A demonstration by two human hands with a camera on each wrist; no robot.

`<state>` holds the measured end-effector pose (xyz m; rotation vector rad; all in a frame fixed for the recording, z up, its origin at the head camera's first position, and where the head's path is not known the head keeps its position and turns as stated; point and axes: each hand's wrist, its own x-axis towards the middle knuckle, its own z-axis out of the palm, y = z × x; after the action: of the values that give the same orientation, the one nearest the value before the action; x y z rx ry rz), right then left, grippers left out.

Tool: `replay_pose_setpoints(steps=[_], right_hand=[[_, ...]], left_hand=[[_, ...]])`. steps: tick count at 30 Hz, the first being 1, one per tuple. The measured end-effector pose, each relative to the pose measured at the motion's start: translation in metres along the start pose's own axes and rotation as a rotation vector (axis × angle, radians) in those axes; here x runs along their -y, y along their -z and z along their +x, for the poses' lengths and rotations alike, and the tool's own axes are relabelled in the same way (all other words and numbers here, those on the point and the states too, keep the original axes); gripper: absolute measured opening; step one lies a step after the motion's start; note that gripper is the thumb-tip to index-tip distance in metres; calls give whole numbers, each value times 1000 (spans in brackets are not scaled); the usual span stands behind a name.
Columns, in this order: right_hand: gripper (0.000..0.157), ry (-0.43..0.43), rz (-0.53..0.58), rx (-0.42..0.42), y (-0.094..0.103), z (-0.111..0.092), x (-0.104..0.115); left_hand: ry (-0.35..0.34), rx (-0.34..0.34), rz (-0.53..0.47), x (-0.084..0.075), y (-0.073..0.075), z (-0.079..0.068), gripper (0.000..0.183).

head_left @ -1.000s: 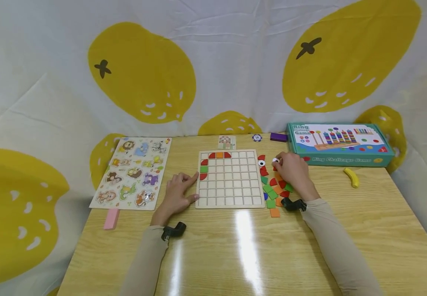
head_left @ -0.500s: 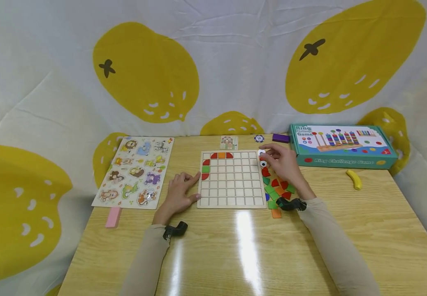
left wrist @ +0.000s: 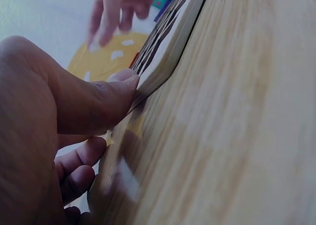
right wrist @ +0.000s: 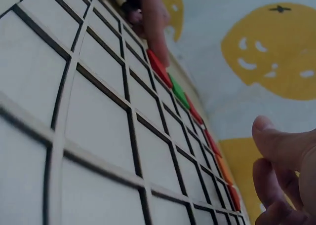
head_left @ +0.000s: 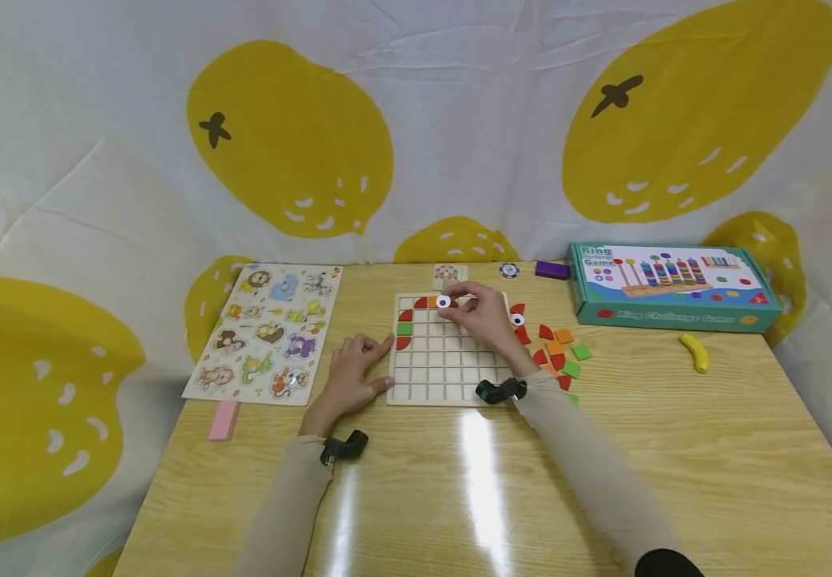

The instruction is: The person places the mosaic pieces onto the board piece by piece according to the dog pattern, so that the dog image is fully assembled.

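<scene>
The left sleeve (head_left: 282,513) and right sleeve (head_left: 589,469) are plain beige, long and fairly close-fitting, each reaching the wrist. Just behind the left hand (head_left: 351,373) sits a bent black left wrist camera (head_left: 346,446) — a similar right wrist camera (head_left: 502,390) sits behind the right hand (head_left: 486,317). Farther behind that hand, a rounded black shape (head_left: 667,564) overlaps the sleeve — its nature unclear.

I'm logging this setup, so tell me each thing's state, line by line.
Grid board, partly filled along its top and left
Left hand, touching the grid board's left edge
Right hand, pinching a white eye piece
Second eye piece, unheld, right of the grid board
Loose tiles, scattered right of the grid board
Ring game box, closed
Animal board, lying flat
Yellow banana, unheld
Purple block, unheld
Pink block, unheld
</scene>
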<state>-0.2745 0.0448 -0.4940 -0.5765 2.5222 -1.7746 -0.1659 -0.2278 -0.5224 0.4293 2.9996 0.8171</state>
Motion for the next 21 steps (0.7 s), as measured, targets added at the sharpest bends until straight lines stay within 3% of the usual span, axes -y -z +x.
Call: replay_pose_setpoints(steps=[6,11,16,21], right_hand=[[29,6,-234,39,-25,14,-6],[33,-10,-383,89,-30,18,-5],[34,-31,-434,138,-31,20,-2],[24,-15,-424,118,-34,20,-3]], left_hand=[[10,12,6,0,1,1,76],[2,15,6,0,2,2,77],[-3,15,5,1,1,3,77],[-2,15,5,3,1,3,77]])
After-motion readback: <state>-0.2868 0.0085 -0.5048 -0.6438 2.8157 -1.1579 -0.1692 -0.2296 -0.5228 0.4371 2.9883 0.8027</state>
